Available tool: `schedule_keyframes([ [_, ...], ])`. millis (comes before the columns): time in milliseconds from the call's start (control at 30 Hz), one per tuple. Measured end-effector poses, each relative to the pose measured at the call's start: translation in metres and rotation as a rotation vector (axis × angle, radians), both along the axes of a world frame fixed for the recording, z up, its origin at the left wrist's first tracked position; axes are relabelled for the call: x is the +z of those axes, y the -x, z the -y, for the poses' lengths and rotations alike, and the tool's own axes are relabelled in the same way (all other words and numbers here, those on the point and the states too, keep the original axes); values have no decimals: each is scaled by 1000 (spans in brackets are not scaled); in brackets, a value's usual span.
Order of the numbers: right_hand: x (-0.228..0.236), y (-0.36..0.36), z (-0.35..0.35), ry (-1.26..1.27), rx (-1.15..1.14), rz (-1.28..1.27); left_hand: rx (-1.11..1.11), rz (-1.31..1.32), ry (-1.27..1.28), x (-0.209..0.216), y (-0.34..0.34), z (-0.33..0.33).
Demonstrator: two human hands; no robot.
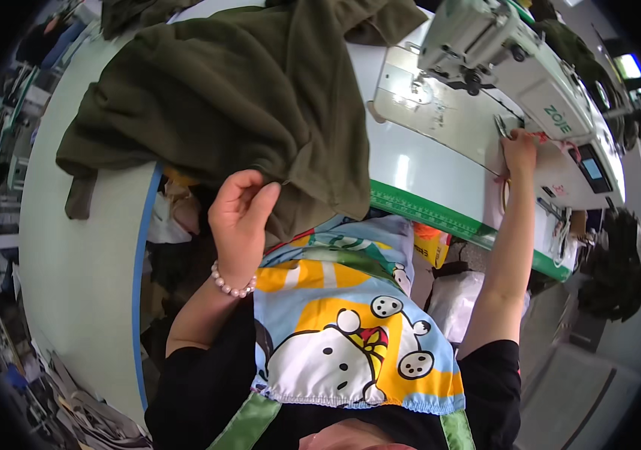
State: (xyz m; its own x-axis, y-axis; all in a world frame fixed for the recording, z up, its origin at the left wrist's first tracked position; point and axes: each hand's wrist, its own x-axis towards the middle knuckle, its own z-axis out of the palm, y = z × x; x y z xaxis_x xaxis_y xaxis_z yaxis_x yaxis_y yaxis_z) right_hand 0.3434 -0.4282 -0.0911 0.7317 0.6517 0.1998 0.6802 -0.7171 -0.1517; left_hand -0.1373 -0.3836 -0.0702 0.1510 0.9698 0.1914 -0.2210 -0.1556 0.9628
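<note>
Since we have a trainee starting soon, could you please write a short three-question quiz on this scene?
1. Which wrist wears the beaded bracelet: A, right; B, left?
2. True or false: the left hand is nearer the olive garment than the right hand is.
3. Fill in the colour: the sewing machine stands at a worktable whose near edge carries a ____ measuring strip.

Key: 1, B; 2, true; 3, green.

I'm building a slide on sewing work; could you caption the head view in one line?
Left hand at the edge of a dark green cloth, right hand by small scissors beside a sewing machine.
</note>
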Motion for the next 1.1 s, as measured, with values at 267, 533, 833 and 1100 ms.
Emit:
schedule_keyframes([
  [267, 16, 57, 5, -177, 184, 646, 22, -14, -226, -6, 6, -5],
  [533, 65, 262, 48, -678, 923, -1078, -18, -25, -266, -3, 0, -11],
  [833, 58, 319, 1, -307, 1127, -1275, 15, -155, -245, 4, 4, -3],
  [1100, 69, 319, -4, -211, 866, -1411, -29, -168, -238, 0, 4, -7],
])
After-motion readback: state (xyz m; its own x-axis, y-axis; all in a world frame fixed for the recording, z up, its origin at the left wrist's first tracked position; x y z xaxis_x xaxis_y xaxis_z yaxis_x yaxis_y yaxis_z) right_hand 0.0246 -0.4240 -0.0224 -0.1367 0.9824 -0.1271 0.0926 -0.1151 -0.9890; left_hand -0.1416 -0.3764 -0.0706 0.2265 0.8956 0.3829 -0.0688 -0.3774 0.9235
